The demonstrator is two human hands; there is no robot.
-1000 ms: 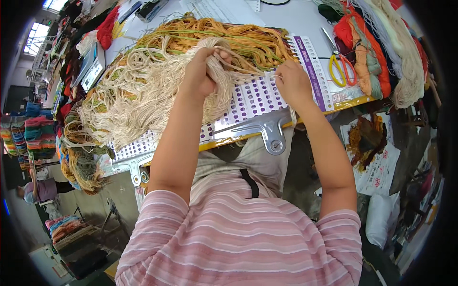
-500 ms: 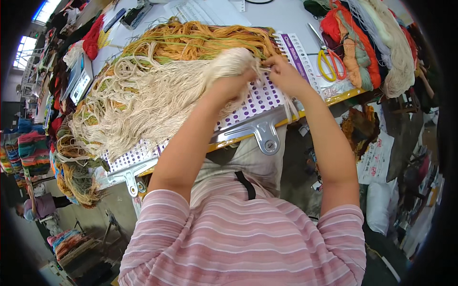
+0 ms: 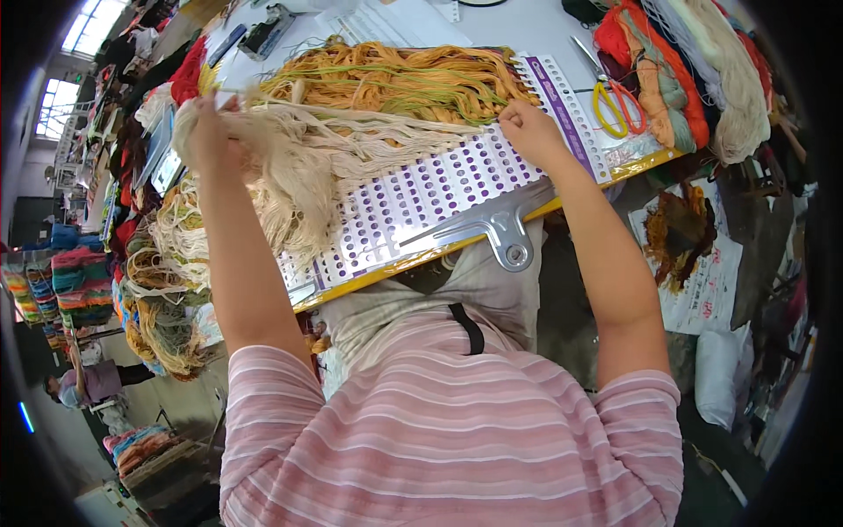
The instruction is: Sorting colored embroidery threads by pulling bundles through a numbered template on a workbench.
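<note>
My left hand [image 3: 213, 145], at the table's left side, is closed around a thick bundle of cream yarn [image 3: 299, 198], whose loose lengths hang over my wrist. From there, cream strands stretch rightward to my right hand [image 3: 531, 133]. That hand is closed, fingertips pinched at the strands' right end, where its exact grip is partly hidden. Beneath the strands lies a white card punched with rows of holes [image 3: 439, 189], with a purple strip along its right end. Orange and green yarn [image 3: 395, 83] spreads behind the cream strands. A metal clip [image 3: 509, 250] grips the card's near edge.
Yellow- and red-handled scissors [image 3: 619, 110] lie right of the card, beside red, peach and pale skeins [image 3: 667, 88]. Papers [image 3: 386, 25] and a stapler-like tool [image 3: 268, 33] are at the back. A person [image 3: 92, 382] stands far left.
My left hand has swung far left, drawing the cream yarn with it and baring more of the punched card. My right hand has stayed near the card's right end.
</note>
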